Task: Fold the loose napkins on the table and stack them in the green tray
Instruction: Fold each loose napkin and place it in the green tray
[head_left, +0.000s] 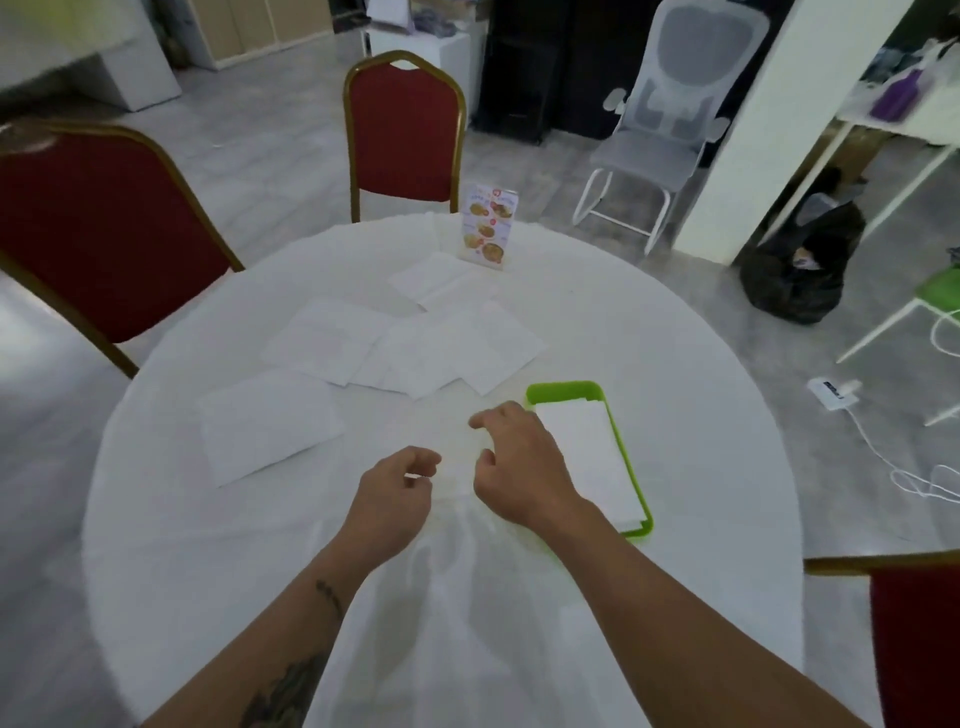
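Observation:
A green tray (564, 387) sits right of the table's middle, with a stack of folded white napkins (587, 452) inside. Several loose white napkins lie flat beyond my hands: one at the near left (270, 426), one further back (327, 340), overlapping ones in the centre (447, 348), and one at the far side (441, 280). My right hand (514, 462) hovers just left of the tray, fingers apart, holding nothing. My left hand (395, 488) is beside it with curled fingers. A white sliver shows at its fingertips; I cannot tell if it is a napkin.
The round table (675, 364) has a white cloth. A standing menu card (488, 223) is at the far edge. Red chairs stand at the far side (405, 130), the left (93, 234) and the near right (914, 639).

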